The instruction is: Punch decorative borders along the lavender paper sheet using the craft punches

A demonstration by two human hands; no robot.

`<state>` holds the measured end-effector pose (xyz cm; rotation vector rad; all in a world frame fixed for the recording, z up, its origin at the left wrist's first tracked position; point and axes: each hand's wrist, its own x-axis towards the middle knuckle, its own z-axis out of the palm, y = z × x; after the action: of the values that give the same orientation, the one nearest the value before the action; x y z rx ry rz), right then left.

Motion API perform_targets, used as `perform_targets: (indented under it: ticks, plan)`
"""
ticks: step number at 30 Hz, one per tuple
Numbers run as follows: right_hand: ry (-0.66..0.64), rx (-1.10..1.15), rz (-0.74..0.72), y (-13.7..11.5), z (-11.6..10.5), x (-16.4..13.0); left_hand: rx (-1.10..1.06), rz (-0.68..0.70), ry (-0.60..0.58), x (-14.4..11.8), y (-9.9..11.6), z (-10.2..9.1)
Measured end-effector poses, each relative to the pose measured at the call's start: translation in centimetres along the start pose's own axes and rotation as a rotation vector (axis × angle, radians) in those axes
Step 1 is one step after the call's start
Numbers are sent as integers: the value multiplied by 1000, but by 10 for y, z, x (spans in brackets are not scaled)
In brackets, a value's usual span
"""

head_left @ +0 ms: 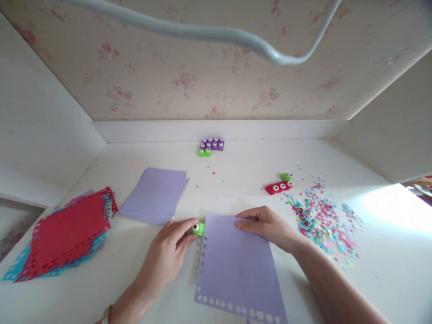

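My left hand (pixel 168 249) pinches a small green craft punch (pixel 198 229) at the left edge of a purple paper sheet (pixel 238 265). The punch's white top with a dark mark faces up. My right hand (pixel 265 226) grips the sheet's top right edge, thumb on top and fingers partly hidden at the edge. Shaped holes run down the sheet's left side and along its near edge, some of them stars and hearts. Whether the punch is pressed down cannot be told.
Purple sheets (pixel 155 191) lie stacked left of centre, beside a pile of punched red and blue sheets (pixel 72 229). Purple and green punches (pixel 212 145) stand at the back. Red punches (pixel 279 187) and a green punch (pixel 286 176) lie near scattered confetti (pixel 320 220). A pale curved bar (pixel 236 36) crosses above.
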<state>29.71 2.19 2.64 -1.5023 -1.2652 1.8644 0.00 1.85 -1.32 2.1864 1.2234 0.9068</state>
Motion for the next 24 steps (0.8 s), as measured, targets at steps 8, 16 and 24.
perform_targets:
  ticks: [8, 16, 24]
  plan:
    - [56, -229, -109, 2, 2, 3, 94, 89, -45, 2, 0, 2]
    - [530, -976, -690, 8, 25, -4, 136, 128, -54, 3, 0, 0]
    - [289, -1128, -644, 18, 43, -9, 114, 105, -108, 3, 1, -6]
